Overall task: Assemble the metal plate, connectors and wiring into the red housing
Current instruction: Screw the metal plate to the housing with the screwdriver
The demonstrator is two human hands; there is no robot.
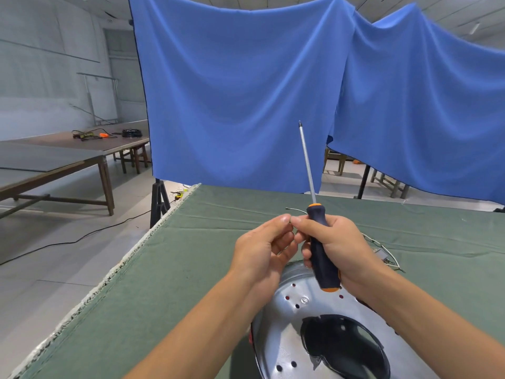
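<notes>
Above the green-covered surface (pixel 191 269), the right hand (pixel 341 244) grips a screwdriver (pixel 321 250) by its dark handle, shaft pointing up; its fingertips meet those of the left hand (pixel 262 247), which pinch something too small to tell. Below both lies the metal plate (pixel 289 337), with wiring (pixel 382 250) behind the right hand

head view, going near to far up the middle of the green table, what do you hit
metal plate → screwdriver handle held in the right hand → thin wire end → blue cloth
</notes>
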